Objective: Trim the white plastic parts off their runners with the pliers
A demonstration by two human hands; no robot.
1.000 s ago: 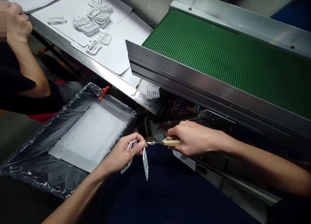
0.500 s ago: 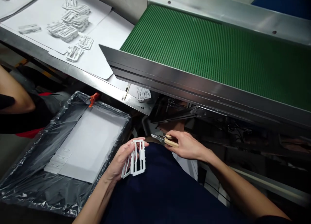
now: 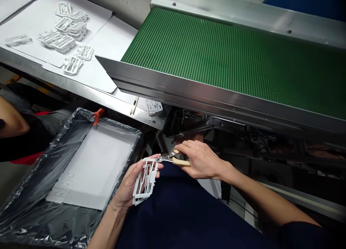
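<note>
Conveyor (image 3: 232, 58), green belt in a steel frame, fills the view from 12 to 3 o'clock. Steel tabletop (image 3: 89, 92) at 10 o'clock carries white paper sheets and a scatter of white moulded parts (image 3: 63, 29). Lined tray (image 3: 32, 205) at 8 o'clock, black film over it, holds a white card (image 3: 100, 162). Another person's arm (image 3: 9, 119) shows at 9 o'clock, clear of the work.

At centre, over the lap, the left hand (image 3: 129, 186) has its fingers clenched on a white plastic frame (image 3: 146, 178), gripping its left edge and upper bar. The right hand (image 3: 201, 159), at 3 o'clock of the frame, has its fingers closed round the tan handles of small nippers (image 3: 173, 158), whose tip touches the frame's upper right corner.

Judgement: the frame is light, thin and fairly stiff, with slender ribs likely to snap or flex if squeezed. It is best held by the outer border, away from the cutting point
</note>
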